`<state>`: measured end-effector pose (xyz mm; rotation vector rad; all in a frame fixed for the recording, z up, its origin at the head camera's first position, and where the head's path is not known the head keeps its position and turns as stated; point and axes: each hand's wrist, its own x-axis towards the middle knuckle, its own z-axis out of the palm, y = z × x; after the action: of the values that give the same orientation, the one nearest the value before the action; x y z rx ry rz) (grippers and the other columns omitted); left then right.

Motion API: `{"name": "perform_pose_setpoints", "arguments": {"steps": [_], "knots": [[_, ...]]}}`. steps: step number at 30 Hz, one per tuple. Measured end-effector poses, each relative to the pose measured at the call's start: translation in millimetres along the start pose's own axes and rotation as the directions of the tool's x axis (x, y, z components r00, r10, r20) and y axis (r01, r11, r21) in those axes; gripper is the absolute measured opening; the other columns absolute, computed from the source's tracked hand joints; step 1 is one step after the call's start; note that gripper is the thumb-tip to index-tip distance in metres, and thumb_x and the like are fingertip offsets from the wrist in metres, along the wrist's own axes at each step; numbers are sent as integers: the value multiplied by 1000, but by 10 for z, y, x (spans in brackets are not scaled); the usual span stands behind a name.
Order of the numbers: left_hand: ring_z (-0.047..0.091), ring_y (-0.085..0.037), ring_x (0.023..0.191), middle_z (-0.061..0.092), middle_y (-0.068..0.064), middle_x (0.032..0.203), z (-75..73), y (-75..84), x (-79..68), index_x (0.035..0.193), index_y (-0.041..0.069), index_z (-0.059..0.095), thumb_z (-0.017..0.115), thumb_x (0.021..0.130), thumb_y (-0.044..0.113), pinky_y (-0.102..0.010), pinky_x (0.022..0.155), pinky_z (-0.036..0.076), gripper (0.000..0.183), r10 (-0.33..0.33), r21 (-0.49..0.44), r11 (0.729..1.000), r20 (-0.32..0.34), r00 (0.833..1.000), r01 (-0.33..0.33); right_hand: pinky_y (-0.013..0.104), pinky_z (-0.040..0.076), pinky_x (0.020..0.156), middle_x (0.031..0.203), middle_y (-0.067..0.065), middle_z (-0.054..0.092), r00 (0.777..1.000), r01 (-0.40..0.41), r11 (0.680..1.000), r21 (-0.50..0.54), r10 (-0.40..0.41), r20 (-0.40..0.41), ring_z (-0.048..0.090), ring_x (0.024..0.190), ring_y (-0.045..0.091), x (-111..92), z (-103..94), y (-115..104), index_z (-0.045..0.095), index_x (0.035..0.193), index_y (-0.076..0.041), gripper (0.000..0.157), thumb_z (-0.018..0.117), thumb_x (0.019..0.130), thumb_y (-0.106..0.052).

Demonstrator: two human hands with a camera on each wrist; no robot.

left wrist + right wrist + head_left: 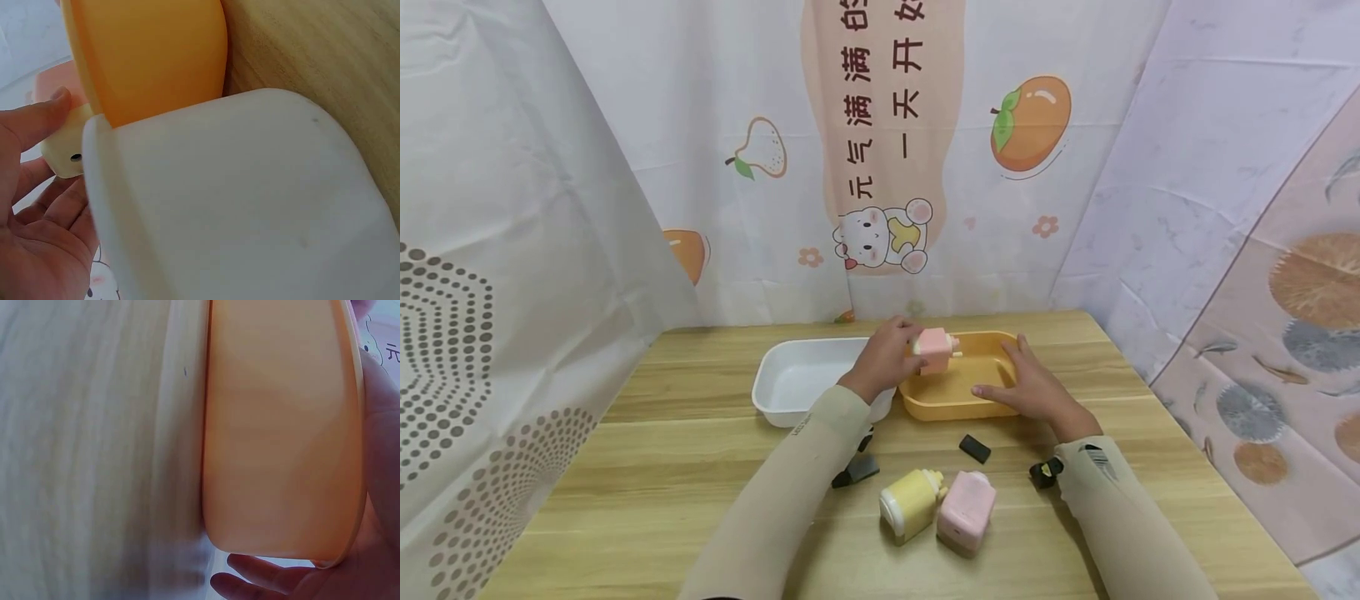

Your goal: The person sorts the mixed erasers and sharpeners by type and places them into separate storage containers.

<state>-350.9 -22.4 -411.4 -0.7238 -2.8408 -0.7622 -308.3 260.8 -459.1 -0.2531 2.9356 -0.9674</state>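
Note:
My left hand [883, 358] pinches a small pink box-shaped item [934, 350] with a cream end and short prongs. It is over the left part of an orange bin [958, 410]. In the left wrist view, the thumb lies on the item's pink side [59, 81], and a dark hole shows in its cream end. Spread across the bin's right end is my right hand [1033, 387], its thumb over the front rim. The right wrist view has its straightened fingers [250, 584] beyond the bin's end wall [281, 544].
A white bin [805, 375] stands beside the orange one, on the left. Nearer the front lie a yellow item [913, 502] with cream ends and another pink one [967, 508]. A small black block [975, 448] is on the wooden table [647, 467]. Printed cloth hangs behind.

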Motion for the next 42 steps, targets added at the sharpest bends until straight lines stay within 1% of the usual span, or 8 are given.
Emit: {"name": "perform_pose_setpoints", "arguments": {"steps": [7,14,18,24,28,34,42], "knots": [[59,-21,127,59,-4,141,80,7,41,146,12,60,80,93,28,-37,111,49,60,-41,11,999,36,999,41,71,21,119,172,22,-12,1000,-3,1000,-2,3,9,12,154,55,-6,-12,7,13,166,-8,127,70,79,-79],[62,-22,118,60,-6,134,112,-8,51,143,8,62,80,93,26,-36,106,51,56,3,40,999,21,1000,-4,70,21,119,172,23,-11,1000,8,1000,5,-8,8,13,154,54,-5,-12,3,12,166,-6,128,71,79,-78],[63,-22,118,60,-6,134,115,-29,44,142,9,64,81,92,25,-36,106,52,54,5,23,1000,16,1000,-5,70,21,119,172,23,-11,1000,9,1000,-5,-9,7,13,154,54,6,-7,7,12,166,-6,128,71,79,-79],[63,-22,118,60,-6,134,164,-56,50,143,7,62,80,93,24,-35,105,52,56,22,17,1000,10,1000,-22,70,21,119,172,22,-12,1000,0,1000,2,0,8,13,155,54,-8,-12,4,12,167,-7,128,71,78,-79],[63,-21,118,60,-6,133,196,-66,45,146,7,60,79,94,24,-34,104,52,58,8,9,1000,25,1000,-8,70,22,119,172,23,-11,1000,3,1000,-5,-3,7,13,154,54,-6,-7,5,12,166,-6,128,70,79,-79],[62,-21,118,61,-7,134,226,-93,42,146,7,60,79,94,25,-35,104,52,58,15,30,999,28,999,-16,70,22,119,172,24,-10,1000,4,1000,-9,-4,10,14,154,54,-10,-3,-1,12,166,-6,128,70,79,-79],[64,-22,119,63,-8,136,234,-106,56,144,6,61,79,94,25,-35,104,52,56,30,56,998,28,999,-31,69,22,120,172,21,-11,1000,-2,1000,7,2,8,14,155,53,-13,-16,-6,12,167,-7,128,71,78,-79]]}}
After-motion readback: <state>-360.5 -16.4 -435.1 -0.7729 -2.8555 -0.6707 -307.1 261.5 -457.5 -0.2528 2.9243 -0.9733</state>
